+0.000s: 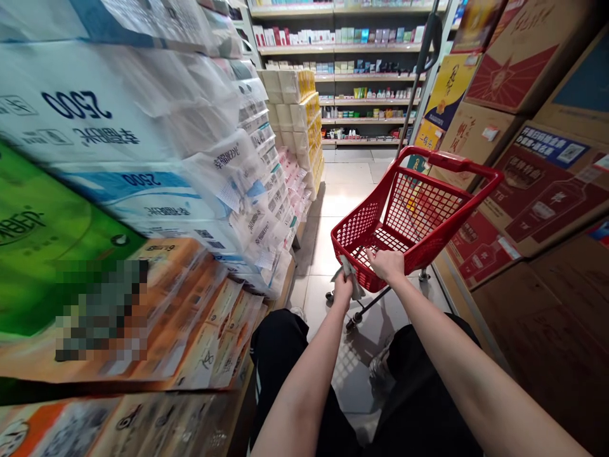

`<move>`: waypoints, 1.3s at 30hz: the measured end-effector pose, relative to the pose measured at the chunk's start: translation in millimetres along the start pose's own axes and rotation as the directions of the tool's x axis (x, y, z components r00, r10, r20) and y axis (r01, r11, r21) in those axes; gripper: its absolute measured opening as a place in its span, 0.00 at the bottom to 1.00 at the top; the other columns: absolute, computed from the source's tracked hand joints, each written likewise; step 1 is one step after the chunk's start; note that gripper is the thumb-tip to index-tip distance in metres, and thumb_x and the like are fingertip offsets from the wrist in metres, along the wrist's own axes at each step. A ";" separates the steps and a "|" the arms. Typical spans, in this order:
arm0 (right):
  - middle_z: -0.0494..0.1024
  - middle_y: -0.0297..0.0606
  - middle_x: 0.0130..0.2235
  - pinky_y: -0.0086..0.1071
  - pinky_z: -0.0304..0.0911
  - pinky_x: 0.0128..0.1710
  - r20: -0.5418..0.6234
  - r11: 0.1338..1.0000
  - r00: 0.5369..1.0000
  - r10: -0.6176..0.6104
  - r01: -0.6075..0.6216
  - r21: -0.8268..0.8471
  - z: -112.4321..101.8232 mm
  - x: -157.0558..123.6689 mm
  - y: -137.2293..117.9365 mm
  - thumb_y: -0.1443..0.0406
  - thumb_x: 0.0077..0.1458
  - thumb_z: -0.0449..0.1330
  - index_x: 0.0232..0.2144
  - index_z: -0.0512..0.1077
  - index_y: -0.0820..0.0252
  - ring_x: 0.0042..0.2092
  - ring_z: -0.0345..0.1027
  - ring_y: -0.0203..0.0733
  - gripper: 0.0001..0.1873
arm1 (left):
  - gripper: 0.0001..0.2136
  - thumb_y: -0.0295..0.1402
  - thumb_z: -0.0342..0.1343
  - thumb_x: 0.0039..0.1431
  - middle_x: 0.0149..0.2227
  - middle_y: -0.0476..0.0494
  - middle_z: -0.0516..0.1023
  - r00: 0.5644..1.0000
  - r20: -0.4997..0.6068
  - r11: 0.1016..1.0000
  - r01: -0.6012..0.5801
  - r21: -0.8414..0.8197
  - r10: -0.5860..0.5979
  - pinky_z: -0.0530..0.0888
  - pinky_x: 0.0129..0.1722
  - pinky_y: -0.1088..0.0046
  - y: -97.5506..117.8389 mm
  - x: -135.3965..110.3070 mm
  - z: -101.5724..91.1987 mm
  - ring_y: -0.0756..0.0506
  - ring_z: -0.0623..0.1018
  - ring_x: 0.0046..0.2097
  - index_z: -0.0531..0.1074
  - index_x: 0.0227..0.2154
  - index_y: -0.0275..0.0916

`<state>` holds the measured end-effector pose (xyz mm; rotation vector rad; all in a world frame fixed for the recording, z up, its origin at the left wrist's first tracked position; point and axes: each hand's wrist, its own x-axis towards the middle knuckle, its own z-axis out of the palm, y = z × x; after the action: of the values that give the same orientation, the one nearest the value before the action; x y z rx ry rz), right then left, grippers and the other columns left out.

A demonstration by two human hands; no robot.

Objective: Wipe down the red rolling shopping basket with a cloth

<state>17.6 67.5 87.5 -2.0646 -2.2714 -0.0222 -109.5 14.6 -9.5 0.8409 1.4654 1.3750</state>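
A red plastic shopping cart (442, 197) stands in the aisle in front of me, its basket empty. My right hand (387, 263) grips the near rim of the basket. My left hand (343, 289) is closed around a grey-white cloth (349, 276) pressed against the cart's near left corner, just below the rim. My knees in black trousers show at the bottom of the view.
Stacked packs of tissue and toilet paper (143, 190) wall in the left side. Brown cardboard cartons (537, 158) are piled on the right. Shelves of small boxed goods (352, 70) close the far end of the tiled aisle (342, 184).
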 end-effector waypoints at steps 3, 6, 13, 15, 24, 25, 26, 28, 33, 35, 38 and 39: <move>0.78 0.53 0.32 0.38 0.54 0.38 -0.005 1.000 1.000 -0.015 0.015 -0.005 -0.3 0.0 0.7 0.48 0.59 0.33 0.30 0.77 0.67 0.37 0.71 0.50 0.39 | 0.14 0.36 0.56 0.50 0.35 0.41 0.78 1.000 0.015 1.000 0.019 0.001 -0.019 0.70 0.40 0.70 4.9 5.7 5.3 0.44 0.75 0.39 0.71 0.39 0.36; 0.78 0.53 0.33 0.37 0.55 0.38 0.022 1.000 1.000 0.000 0.000 -0.003 -1.9 0.8 3.7 0.49 0.59 0.34 0.30 0.77 0.67 0.37 0.71 0.49 0.38 | 0.15 0.36 0.57 0.48 0.35 0.41 0.78 0.996 0.057 0.998 0.062 -0.001 -0.062 0.70 0.40 0.70 3.0 7.0 2.8 0.43 0.75 0.39 0.71 0.40 0.35; 0.78 0.53 0.32 0.37 0.54 0.39 0.019 1.000 1.000 0.005 -0.005 0.003 -2.7 -0.2 11.4 0.49 0.59 0.35 0.31 0.77 0.67 0.38 0.71 0.49 0.37 | 0.14 0.37 0.56 0.49 0.33 0.43 0.77 0.999 -0.009 0.998 0.032 -0.046 -0.033 0.70 0.36 0.72 -6.8 2.5 -16.7 0.45 0.75 0.35 0.71 0.38 0.36; 0.78 0.53 0.32 0.37 0.54 0.39 0.017 1.000 1.000 0.004 -0.004 0.003 -2.1 -1.6 10.7 0.49 0.59 0.34 0.30 0.77 0.67 0.38 0.71 0.49 0.38 | 0.14 0.38 0.55 0.50 0.31 0.43 0.77 0.997 -0.073 0.999 0.023 -0.049 -0.027 0.70 0.35 0.73 -5.6 5.9 -20.4 0.46 0.76 0.34 0.71 0.38 0.36; 0.77 0.54 0.32 0.37 0.54 0.39 0.003 1.000 1.000 -0.006 0.006 0.001 0.1 -5.0 3.3 0.48 0.59 0.33 0.31 0.77 0.67 0.38 0.71 0.49 0.39 | 0.18 0.39 0.56 0.49 0.36 0.43 0.77 1.000 0.017 0.996 0.026 -0.080 -0.025 0.71 0.37 0.71 -16.4 34.3 -2.6 0.46 0.76 0.35 0.70 0.42 0.38; 0.78 0.54 0.33 0.38 0.54 0.39 0.007 1.000 1.000 -0.004 0.004 -0.003 -0.5 -4.9 3.7 0.48 0.59 0.33 0.31 0.77 0.67 0.38 0.71 0.49 0.39 | 0.18 0.39 0.56 0.48 0.37 0.42 0.77 0.999 0.032 0.996 0.028 -0.084 -0.025 0.71 0.38 0.70 -19.2 36.5 -3.1 0.46 0.76 0.36 0.70 0.43 0.39; 0.78 0.53 0.33 0.37 0.54 0.39 0.013 1.000 1.000 0.000 0.001 -0.006 -1.2 -4.8 4.4 0.48 0.59 0.33 0.31 0.77 0.66 0.38 0.71 0.50 0.39 | 0.18 0.39 0.57 0.48 0.38 0.42 0.77 0.998 0.046 0.997 0.034 -0.076 -0.031 0.71 0.39 0.70 -21.5 38.2 -4.8 0.46 0.76 0.36 0.70 0.42 0.39; 0.78 0.53 0.33 0.37 0.55 0.39 0.023 1.000 1.000 0.006 -0.006 -0.006 -2.8 -4.5 6.5 0.48 0.59 0.34 0.31 0.77 0.66 0.38 0.71 0.50 0.39 | 0.17 0.38 0.57 0.47 0.37 0.42 0.77 0.997 0.059 0.998 0.051 -0.039 -0.049 0.71 0.39 0.69 -24.7 39.5 -10.5 0.46 0.76 0.36 0.71 0.40 0.38; 0.78 0.52 0.32 0.36 0.55 0.38 0.025 1.000 1.000 0.009 -0.009 -0.006 -5.1 -4.8 10.2 0.48 0.59 0.34 0.30 0.77 0.65 0.38 0.71 0.50 0.38 | 0.15 0.37 0.51 0.52 0.37 0.42 0.76 1.000 -0.012 0.999 -0.028 -0.040 0.028 0.71 0.36 0.71 -23.1 35.2 -14.8 0.48 0.75 0.34 0.69 0.42 0.37; 0.78 0.52 0.32 0.36 0.55 0.38 0.019 1.000 1.000 0.008 -0.008 -0.004 -5.4 -5.7 9.7 0.48 0.59 0.34 0.31 0.77 0.66 0.38 0.71 0.49 0.38 | 0.15 0.35 0.50 0.53 0.39 0.42 0.76 0.996 -0.037 0.996 -0.088 -0.023 0.087 0.70 0.38 0.72 -18.9 35.5 -9.9 0.47 0.75 0.36 0.69 0.43 0.37; 0.78 0.52 0.32 0.36 0.55 0.38 0.017 1.000 1.000 0.001 -0.001 -0.004 -6.1 -6.9 8.5 0.48 0.59 0.34 0.31 0.77 0.66 0.38 0.71 0.49 0.39 | 0.14 0.32 0.52 0.50 0.39 0.42 0.76 0.994 0.001 0.993 -0.111 0.037 0.111 0.69 0.40 0.72 -11.2 38.5 -6.4 0.46 0.74 0.39 0.71 0.41 0.37; 0.78 0.52 0.32 0.36 0.55 0.38 0.019 1.000 1.000 0.001 -0.001 -0.005 -6.5 -7.0 8.5 0.48 0.59 0.34 0.30 0.77 0.67 0.38 0.71 0.50 0.39 | 0.13 0.31 0.52 0.50 0.39 0.42 0.76 0.995 0.027 0.994 -0.098 0.043 0.096 0.69 0.39 0.72 -9.0 39.2 -7.7 0.46 0.74 0.39 0.72 0.40 0.37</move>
<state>27.1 61.0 93.3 -2.0771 -2.2839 -0.0081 -128.9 47.0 -25.4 0.9648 1.4569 1.4032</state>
